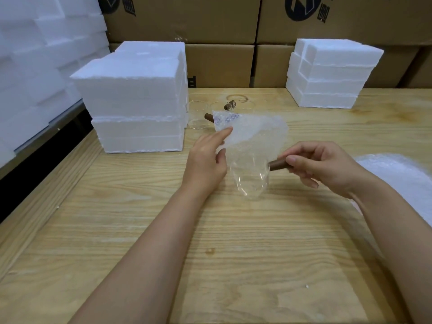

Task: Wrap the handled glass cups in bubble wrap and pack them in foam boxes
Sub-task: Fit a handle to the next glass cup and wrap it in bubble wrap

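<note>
Right hand [327, 166] gripping a glass cup [251, 181] by its brown handle [279, 165], left hand [207, 161] pinching the bubble wrap sheet [254, 130] against it, foam boxes [138, 99] stacked behind

Clear glossy glass cup [251, 181] with matt brown handle [279, 164] — translucent bubble wrap [254, 130], grainy wooden table [233, 242], matt white foam boxes [138, 99].

Packing storeroom: stacked cardboard cartons [182, 19], foam boxes [138, 101], plywood bench [210, 230].
</note>
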{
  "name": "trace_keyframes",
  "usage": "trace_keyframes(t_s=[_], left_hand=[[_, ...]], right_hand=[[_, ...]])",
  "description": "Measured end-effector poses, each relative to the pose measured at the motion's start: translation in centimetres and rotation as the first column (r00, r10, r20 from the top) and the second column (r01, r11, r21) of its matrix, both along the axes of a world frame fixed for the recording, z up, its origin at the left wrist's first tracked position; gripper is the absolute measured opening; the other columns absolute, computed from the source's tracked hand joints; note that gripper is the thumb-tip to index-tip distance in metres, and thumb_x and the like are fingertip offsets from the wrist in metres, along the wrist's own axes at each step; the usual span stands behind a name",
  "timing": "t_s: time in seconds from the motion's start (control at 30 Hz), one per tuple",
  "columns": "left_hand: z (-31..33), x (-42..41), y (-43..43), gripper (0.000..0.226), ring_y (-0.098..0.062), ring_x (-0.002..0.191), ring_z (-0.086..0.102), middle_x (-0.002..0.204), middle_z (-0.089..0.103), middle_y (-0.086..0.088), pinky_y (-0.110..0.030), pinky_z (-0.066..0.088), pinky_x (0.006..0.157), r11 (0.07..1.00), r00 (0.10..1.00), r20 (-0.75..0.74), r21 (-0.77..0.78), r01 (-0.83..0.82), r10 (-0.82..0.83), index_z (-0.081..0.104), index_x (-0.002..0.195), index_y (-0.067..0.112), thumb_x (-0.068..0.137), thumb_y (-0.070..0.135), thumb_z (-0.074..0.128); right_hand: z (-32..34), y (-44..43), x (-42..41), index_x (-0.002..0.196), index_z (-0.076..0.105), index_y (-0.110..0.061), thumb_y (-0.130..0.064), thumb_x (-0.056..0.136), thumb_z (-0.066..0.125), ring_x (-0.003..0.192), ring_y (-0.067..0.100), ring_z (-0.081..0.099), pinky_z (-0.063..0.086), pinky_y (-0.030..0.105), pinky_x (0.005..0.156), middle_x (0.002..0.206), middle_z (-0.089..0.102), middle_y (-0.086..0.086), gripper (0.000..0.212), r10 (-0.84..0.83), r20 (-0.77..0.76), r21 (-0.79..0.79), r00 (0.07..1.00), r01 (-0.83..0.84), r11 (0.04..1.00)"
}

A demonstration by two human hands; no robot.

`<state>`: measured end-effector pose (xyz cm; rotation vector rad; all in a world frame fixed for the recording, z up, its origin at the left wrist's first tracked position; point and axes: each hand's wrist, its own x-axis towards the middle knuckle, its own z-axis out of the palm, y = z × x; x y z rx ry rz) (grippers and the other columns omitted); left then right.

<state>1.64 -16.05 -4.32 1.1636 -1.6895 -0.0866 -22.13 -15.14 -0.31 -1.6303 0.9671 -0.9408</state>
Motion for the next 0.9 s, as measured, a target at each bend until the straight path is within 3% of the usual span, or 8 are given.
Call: trace_keyframes(t_s=[0.17, 0.33, 0.43, 0.5, 0.63, 0.7, 0.8, 0.9], left_hand=[[0.0, -0.2, 0.0, 0.054, -0.011, 0.095, 0.056, 0.115, 0.065, -0.003, -0.026, 0.047, 0.080, 1.000, 0.999, -0.026, -0.008, 0.026, -0.027, 0.060, 0.127, 0.008, 0.079, -0.016, 0.057], [0.4, -0.9, 0.2, 0.054, -0.007, 0.094, 0.055, 0.112, 0.064, 0.000, -0.015, 0.045, 0.073, 0.998, 0.995, -0.096, -0.050, 0.034, -0.039, 0.060, 0.128, 0.008, 0.079, -0.015, 0.057], [0.9, -1.8, 0.5, 0.053, 0.000, 0.091, 0.052, 0.104, 0.060, 0.008, -0.010, 0.044, 0.067, 0.995, 0.987, -0.148, -0.090, 0.044, -0.057, 0.062, 0.125, 0.007, 0.078, -0.017, 0.053], [1.3, -2.6, 0.9, 0.055, -0.003, 0.089, 0.054, 0.103, 0.060, 0.013, -0.013, 0.045, 0.064, 0.993, 0.972, -0.217, -0.098, 0.069, -0.090, 0.064, 0.122, 0.009, 0.076, -0.018, 0.050], [2.5, -4.2, 1.8, 0.057, -0.001, 0.076, 0.056, 0.099, 0.064, 0.019, -0.035, 0.051, 0.052, 0.969, 0.841, -0.495, -0.006, 0.248, -0.218, 0.067, 0.108, 0.019, 0.074, -0.020, 0.043], [3.1, -4.8, 2.0, 0.054, -0.005, 0.073, 0.055, 0.097, 0.068, 0.008, -0.028, 0.048, 0.048, 0.932, 0.747, -0.598, 0.004, 0.363, -0.289, 0.068, 0.104, 0.015, 0.073, -0.021, 0.042], [3.6, -4.8, 2.3, 0.041, -0.011, 0.076, 0.058, 0.098, 0.070, -0.002, -0.025, 0.051, 0.050, 0.853, 0.606, -0.710, 0.012, 0.521, -0.360, 0.069, 0.101, 0.007, 0.073, -0.011, 0.045], [3.5, -4.3, 2.4, 0.026, -0.022, 0.086, 0.066, 0.091, 0.072, -0.007, -0.032, 0.053, 0.051, 0.796, 0.526, -0.769, 0.037, 0.604, -0.364, 0.071, 0.087, 0.005, 0.084, 0.013, 0.046]], right_hand=[[0.9, 0.1, 0.2, 0.088, 0.073, -0.013, -0.021, 0.074, 0.069, 0.045, 0.016, 0.046, 0.042, 0.021, 0.042, 0.065, 0.061, 0.003, 0.016, -0.115, 0.106, -0.154, 0.988, 0.130, 0.980], [0.8, 0.3, 1.3, 0.088, 0.070, -0.023, -0.011, 0.084, 0.071, 0.046, 0.009, 0.052, 0.045, 0.015, 0.052, 0.072, 0.062, -0.004, 0.013, -0.331, -0.041, -0.378, 0.943, 0.292, 0.878], [0.7, 0.6, 2.3, 0.095, 0.070, -0.020, -0.012, 0.083, 0.072, 0.064, 0.007, 0.056, 0.045, 0.012, 0.062, 0.077, 0.064, -0.009, 0.014, -0.484, -0.148, -0.624, 0.862, 0.299, 0.722], [0.5, 0.7, 2.6, 0.098, 0.071, -0.008, -0.012, 0.084, 0.071, 0.069, 0.019, 0.058, 0.043, 0.024, 0.073, 0.080, 0.066, 0.001, 0.015, -0.566, -0.191, -0.785, 0.802, 0.221, 0.578], [-0.2, 0.6, 3.1, 0.096, 0.071, -0.004, -0.015, 0.084, 0.070, 0.083, 0.029, 0.059, 0.039, 0.046, 0.086, 0.082, 0.068, 0.006, 0.016, -0.671, -0.144, -0.907, 0.727, 0.175, 0.384], [-0.5, 0.6, 3.3, 0.097, 0.071, -0.005, -0.015, 0.085, 0.069, 0.093, 0.029, 0.057, 0.041, 0.040, 0.089, 0.085, 0.068, 0.005, 0.015, -0.671, -0.094, -0.885, 0.735, 0.248, 0.395], [-0.5, 0.8, 3.5, 0.096, 0.070, -0.016, -0.016, 0.088, 0.067, 0.092, 0.011, 0.058, 0.042, 0.021, 0.085, 0.087, 0.065, -0.006, 0.009, -0.593, -0.013, -0.757, 0.805, 0.379, 0.532], [-0.7, 0.8, 3.7, 0.094, 0.065, -0.026, -0.015, 0.088, 0.066, 0.084, 0.004, 0.059, 0.049, 0.023, 0.084, 0.085, 0.062, -0.012, 0.012, -0.553, 0.053, -0.610, 0.831, 0.466, 0.642]])
